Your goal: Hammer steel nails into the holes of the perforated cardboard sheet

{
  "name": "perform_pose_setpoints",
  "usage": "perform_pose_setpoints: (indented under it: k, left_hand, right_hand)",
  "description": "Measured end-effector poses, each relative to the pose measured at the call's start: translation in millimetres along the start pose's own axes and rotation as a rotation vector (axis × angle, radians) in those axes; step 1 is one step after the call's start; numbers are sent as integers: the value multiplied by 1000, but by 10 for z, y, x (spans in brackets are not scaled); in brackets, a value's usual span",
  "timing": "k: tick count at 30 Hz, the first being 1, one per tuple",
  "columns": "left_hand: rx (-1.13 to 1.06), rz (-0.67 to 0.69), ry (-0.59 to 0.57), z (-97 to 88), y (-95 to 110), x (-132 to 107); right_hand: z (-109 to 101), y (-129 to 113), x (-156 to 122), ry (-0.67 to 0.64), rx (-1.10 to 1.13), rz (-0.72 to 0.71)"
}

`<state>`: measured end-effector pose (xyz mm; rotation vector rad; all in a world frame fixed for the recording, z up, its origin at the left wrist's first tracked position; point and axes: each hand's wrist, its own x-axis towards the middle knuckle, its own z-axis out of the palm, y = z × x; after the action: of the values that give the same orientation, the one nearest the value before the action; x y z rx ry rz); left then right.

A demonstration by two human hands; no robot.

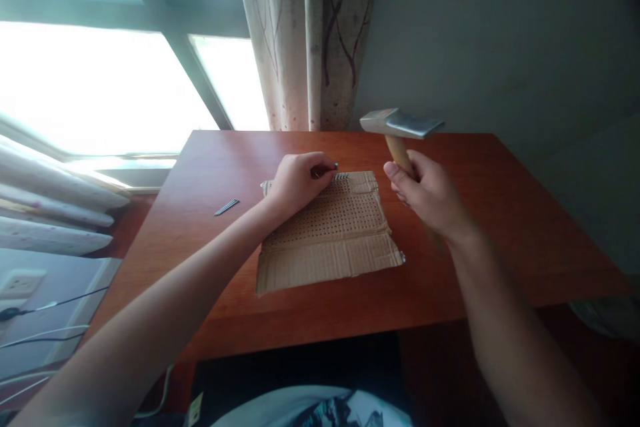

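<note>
Left hand point(295, 180): fingers closed in a pinch, thumb to index, on a small silver metal nail point(336, 166); only its head end shows clearly, so can't tell if the tip touches the board. Board is a brown corrugated cardboard sheet point(333, 257), ragged-edged, punched with a grid of small dark holes, flat on the reddish-brown wooden bench point(280, 317). It lies under the left fingers and runs from them toward the wearer; their pinch is at its far edge. Short row of silver nails point(342, 176) stands in the board just beside the pinch, on its right. Loose bundle of thin grey metal nails point(227, 207) on the bench, left of the left fingers, apart from the board. Right hand point(433, 193): fingers wrapped around the light wooden handle of a silver-headed hammer point(398, 151), held up right of the board, metal head above the fingers, well apart from the pinched nail. Beige branch-patterned curtain point(285, 47) hangs beyond both sets of fingers.
</note>
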<state>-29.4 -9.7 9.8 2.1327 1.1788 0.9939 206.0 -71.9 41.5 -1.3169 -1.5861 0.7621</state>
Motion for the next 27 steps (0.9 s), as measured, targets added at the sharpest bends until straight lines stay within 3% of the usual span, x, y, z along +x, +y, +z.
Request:
perform_pose_setpoints:
  k: [5, 10, 14, 19, 27]
  left_hand:
    - [32, 22, -1, 20, -35, 4]
    - [22, 42, 7, 32, -37, 13]
    - [13, 40, 4, 34, -42, 14]
    - [35, 24, -5, 42, -67, 14]
    - [34, 10, -15, 35, -54, 15]
  right_hand:
    - [-7, -125, 86, -87, -416, -104]
    - [-31, -411, 146, -154, -682, -67]
    - [-53, -569, 136, -188, -728, -38]
    - [-16, -505, 135, -291, -776, 6]
    - [-2, -482, 142, -290, -766, 17]
